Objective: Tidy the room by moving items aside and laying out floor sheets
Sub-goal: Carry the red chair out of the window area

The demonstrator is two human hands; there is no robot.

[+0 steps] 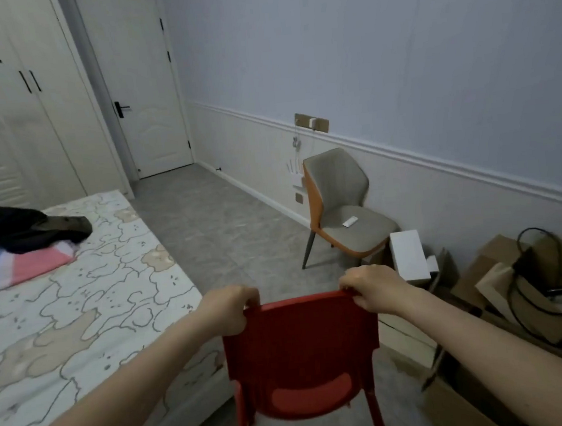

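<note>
A red plastic chair [302, 353] stands right in front of me, its back towards me, in the gap between the bed and the boxes. My left hand [228, 307] grips the left top corner of the backrest, fingers curled over the edge. At the right top corner my right hand [371, 290] grips the same way. The chair's lower legs run out of the frame at the bottom.
A bed [76, 298] with a patterned sheet fills the left, with dark clothes [26, 228] and a pink blanket on it. A grey-and-orange chair [343, 204] stands by the right wall. Cardboard boxes [517, 287] with cables crowd the right. Grey floor [226, 224] leads to a closed door [139, 89].
</note>
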